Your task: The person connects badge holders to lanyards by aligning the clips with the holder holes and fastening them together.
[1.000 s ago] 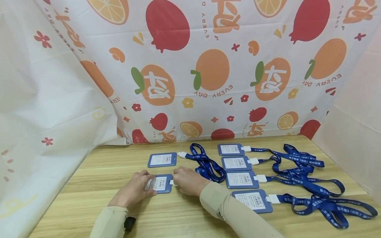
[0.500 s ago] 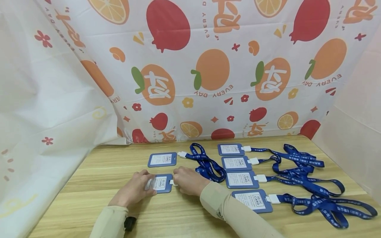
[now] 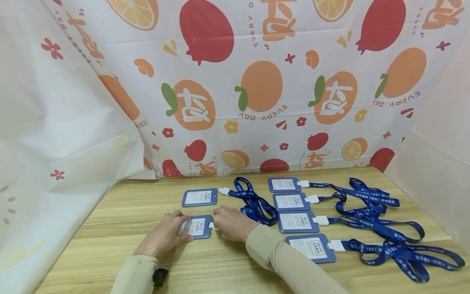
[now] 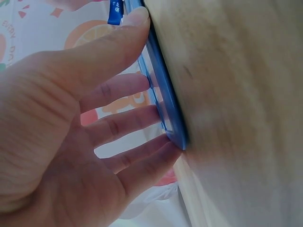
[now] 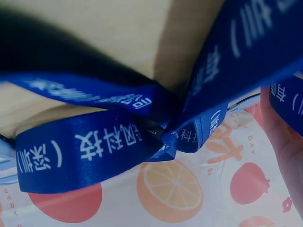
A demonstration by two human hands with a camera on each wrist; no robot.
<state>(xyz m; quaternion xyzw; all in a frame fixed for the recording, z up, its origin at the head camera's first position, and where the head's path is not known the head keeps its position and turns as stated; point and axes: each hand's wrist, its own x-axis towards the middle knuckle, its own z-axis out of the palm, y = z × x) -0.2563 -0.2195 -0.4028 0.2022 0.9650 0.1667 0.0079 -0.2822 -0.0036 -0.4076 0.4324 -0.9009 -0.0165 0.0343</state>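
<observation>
Unchanged since a second ago: my left hand (image 3: 166,232) grips the badge (image 3: 200,227), fingers spread; my right hand (image 3: 232,222) pinches its clip (image 3: 215,228).

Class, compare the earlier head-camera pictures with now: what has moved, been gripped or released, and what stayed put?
Nothing visibly moved, and nothing was gripped or released. The left hand still holds one card holder, the right hand still grips the white clip beside it, and the other card holders lie where they were.
</observation>
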